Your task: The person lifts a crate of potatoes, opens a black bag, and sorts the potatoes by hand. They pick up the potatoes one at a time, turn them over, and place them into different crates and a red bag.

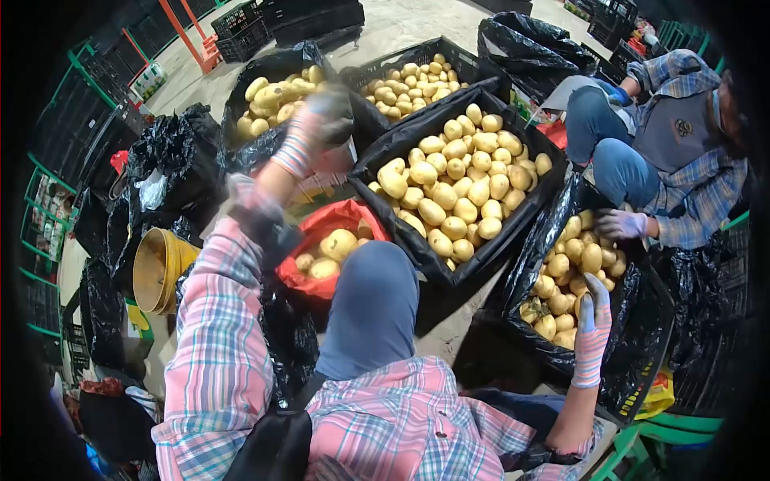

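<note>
My left hand (327,114), in a striped-cuff glove, is smeared by motion beside a black-lined container of large potatoes (277,98). Its fingers cannot be made out. My right hand (592,317) wears a grey-and-white glove with a pink striped cuff. Its fingers are stretched out and apart, at the edge of the potatoes (571,264) in the black-lined crate to the right. No potato shows clearly in its grasp. Between my hands stands a large black-lined crate (370,170) heaped with potatoes (461,180). A red bag (293,276) by my knee holds several big potatoes.
A co-worker in a plaid shirt (696,188) sits at the right, one gloved hand (622,224) on the right crate's potatoes. Another potato crate (473,66) stands behind. A yellow bucket (164,268) and black bags (180,152) are at the left.
</note>
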`<action>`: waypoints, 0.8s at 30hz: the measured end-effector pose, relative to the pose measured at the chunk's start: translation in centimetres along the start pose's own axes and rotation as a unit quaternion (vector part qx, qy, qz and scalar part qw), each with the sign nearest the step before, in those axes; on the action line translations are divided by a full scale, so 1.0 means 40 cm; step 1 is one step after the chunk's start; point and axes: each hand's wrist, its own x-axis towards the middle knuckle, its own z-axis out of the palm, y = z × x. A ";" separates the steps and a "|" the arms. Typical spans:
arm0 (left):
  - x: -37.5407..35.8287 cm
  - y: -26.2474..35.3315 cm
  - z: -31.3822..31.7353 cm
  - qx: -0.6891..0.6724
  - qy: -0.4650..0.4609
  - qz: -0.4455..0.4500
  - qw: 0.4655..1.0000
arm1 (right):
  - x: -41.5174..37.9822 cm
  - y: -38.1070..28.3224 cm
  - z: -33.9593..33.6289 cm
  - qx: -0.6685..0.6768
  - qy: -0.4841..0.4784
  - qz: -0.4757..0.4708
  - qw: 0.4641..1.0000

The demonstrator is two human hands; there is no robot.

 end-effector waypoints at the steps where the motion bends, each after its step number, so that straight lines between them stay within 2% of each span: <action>1: -0.036 0.055 0.110 0.211 -0.126 0.137 0.960 | 0.008 0.017 0.000 -0.002 -0.002 0.003 1.000; 2: -0.078 0.127 0.224 0.093 -0.125 0.004 0.988 | 0.014 0.047 -0.005 -0.010 -0.025 -0.010 1.000; 3: -0.117 0.184 0.328 -0.031 -0.127 -0.132 0.983 | 0.016 0.072 -0.014 -0.022 -0.045 -0.017 0.999; 4: -0.149 0.204 0.410 -0.042 -0.156 -0.123 0.979 | 0.023 0.096 -0.029 -0.071 -0.052 -0.048 0.995; 5: -0.176 0.218 0.493 -0.062 -0.192 -0.117 0.972 | 0.016 0.122 -0.044 0.000 -0.040 0.005 0.999; 6: -0.187 0.266 0.553 0.004 -0.235 -0.085 0.968 | 0.020 0.110 -0.061 0.089 -0.021 0.083 0.992; 7: -0.216 0.286 0.616 -0.039 -0.235 -0.075 0.968 | 0.022 0.143 -0.095 0.096 -0.047 0.083 0.991; 8: -0.231 0.294 0.663 -0.053 -0.257 -0.042 0.964 | 0.025 0.189 -0.112 0.081 -0.028 0.040 0.996; 9: -0.211 0.302 0.654 -0.042 -0.277 0.021 0.960 | 0.046 0.138 -0.115 0.102 -0.017 0.097 0.990; 11: -0.218 0.270 0.697 0.051 -0.266 0.054 0.961 | 0.054 0.179 -0.137 0.055 -0.005 0.118 0.991; 13: -0.227 0.179 0.731 -0.102 -0.263 -0.045 0.958 | 0.054 0.237 -0.142 -0.052 -0.057 0.133 0.988; 14: -0.246 0.155 0.752 -0.127 -0.242 -0.113 0.955 | 0.050 0.295 -0.134 -0.101 -0.105 0.130 0.981; 15: -0.260 0.126 0.760 -0.208 -0.209 -0.232 0.927 | 0.040 0.346 -0.118 -0.148 -0.157 0.126 0.968; 16: -0.273 0.105 0.767 -0.213 -0.208 -0.238 0.925 | 0.035 0.384 -0.082 -0.135 -0.221 0.180 0.949; 17: -0.267 0.111 0.774 -0.258 -0.192 -0.290 0.901 | 0.032 0.405 -0.049 -0.179 -0.262 0.237 0.918; 18: -0.259 0.114 0.780 -0.302 -0.176 -0.340 0.873 | 0.030 0.414 -0.014 -0.179 -0.265 0.226 0.920; 19: -0.254 0.121 0.784 -0.299 -0.175 -0.344 0.873 | 0.026 0.415 0.027 -0.175 -0.269 0.217 0.922; 22: -0.253 0.128 0.813 -0.277 -0.169 -0.346 0.881 | 0.053 0.409 0.155 -0.240 -0.272 0.076 0.929; 24: -0.254 0.130 0.822 -0.262 -0.162 -0.344 0.887 | 0.072 0.389 0.228 -0.296 -0.310 0.117 0.896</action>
